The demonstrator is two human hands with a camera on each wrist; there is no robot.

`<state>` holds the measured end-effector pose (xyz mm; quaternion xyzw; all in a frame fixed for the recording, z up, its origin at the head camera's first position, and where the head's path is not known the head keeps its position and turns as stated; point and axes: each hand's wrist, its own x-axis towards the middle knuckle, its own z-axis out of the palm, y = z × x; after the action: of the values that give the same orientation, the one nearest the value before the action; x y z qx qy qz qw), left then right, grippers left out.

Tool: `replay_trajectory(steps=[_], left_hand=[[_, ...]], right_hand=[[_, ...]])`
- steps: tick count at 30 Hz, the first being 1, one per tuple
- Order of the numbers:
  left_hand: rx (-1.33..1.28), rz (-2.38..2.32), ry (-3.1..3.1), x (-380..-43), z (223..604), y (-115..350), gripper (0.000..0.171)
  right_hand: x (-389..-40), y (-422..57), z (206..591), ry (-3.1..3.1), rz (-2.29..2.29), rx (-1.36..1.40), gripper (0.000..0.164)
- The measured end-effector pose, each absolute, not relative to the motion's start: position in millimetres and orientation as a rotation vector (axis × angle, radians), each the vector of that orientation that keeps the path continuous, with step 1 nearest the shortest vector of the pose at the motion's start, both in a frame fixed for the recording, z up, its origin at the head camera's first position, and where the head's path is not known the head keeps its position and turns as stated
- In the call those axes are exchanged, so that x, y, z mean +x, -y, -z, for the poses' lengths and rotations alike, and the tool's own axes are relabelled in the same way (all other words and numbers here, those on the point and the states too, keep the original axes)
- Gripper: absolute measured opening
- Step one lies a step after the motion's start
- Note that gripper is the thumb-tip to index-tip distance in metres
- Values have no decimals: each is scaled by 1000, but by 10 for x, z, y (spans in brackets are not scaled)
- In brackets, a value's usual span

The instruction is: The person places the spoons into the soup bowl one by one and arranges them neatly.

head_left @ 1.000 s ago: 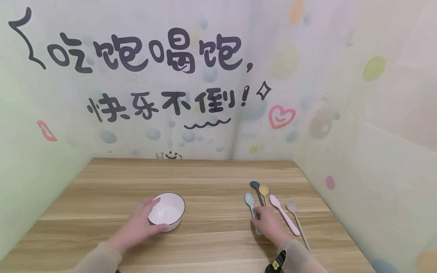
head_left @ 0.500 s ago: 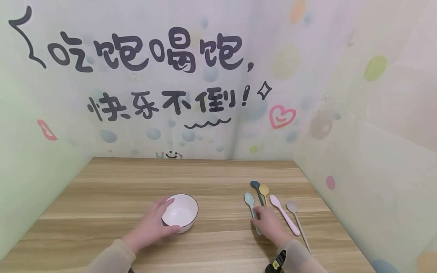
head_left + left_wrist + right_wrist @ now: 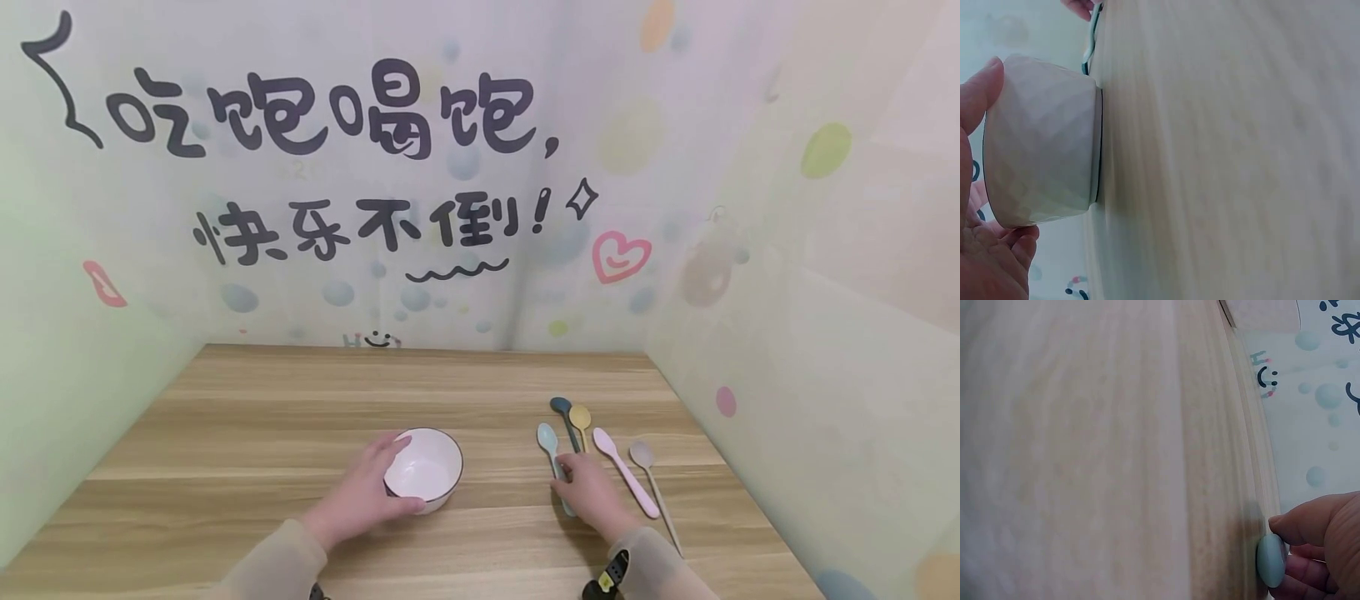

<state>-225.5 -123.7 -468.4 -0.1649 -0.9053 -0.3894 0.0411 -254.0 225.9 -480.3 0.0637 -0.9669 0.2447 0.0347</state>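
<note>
A white bowl point(image 3: 426, 468) with a dark rim stands upright on the wooden table. My left hand point(image 3: 365, 490) holds it from the left, thumb at the near side of the rim and fingers over the far side. The left wrist view shows the bowl's faceted outer wall point(image 3: 1044, 144) between thumb and fingers. To the right, my right hand point(image 3: 592, 490) pinches the handle of a mint-green spoon point(image 3: 548, 438), whose bowl end points away from me. In the right wrist view the spoon's rounded handle end point(image 3: 1270, 561) shows between thumb and fingers.
Around the right hand lie a dark blue spoon point(image 3: 561, 406), a yellow spoon point(image 3: 580, 418), a pink spoon point(image 3: 626, 473) and a greyish spoon point(image 3: 642, 455). Light walls with printed writing point(image 3: 360, 167) enclose the wooden table point(image 3: 262, 417) at the back and sides.
My left hand has moved the bowl to the right across the table, nearer the spoons. The right hand and the mint-green spoon have stayed in place.
</note>
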Motion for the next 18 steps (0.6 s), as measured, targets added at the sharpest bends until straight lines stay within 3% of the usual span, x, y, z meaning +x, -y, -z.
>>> replay_trajectory(steps=[18], left_hand=[[-575, 1207, 2752, -2380, 4731, 979, 94]], right_hand=[[-2571, -2259, 4828, 2972, -791, 179, 37]])
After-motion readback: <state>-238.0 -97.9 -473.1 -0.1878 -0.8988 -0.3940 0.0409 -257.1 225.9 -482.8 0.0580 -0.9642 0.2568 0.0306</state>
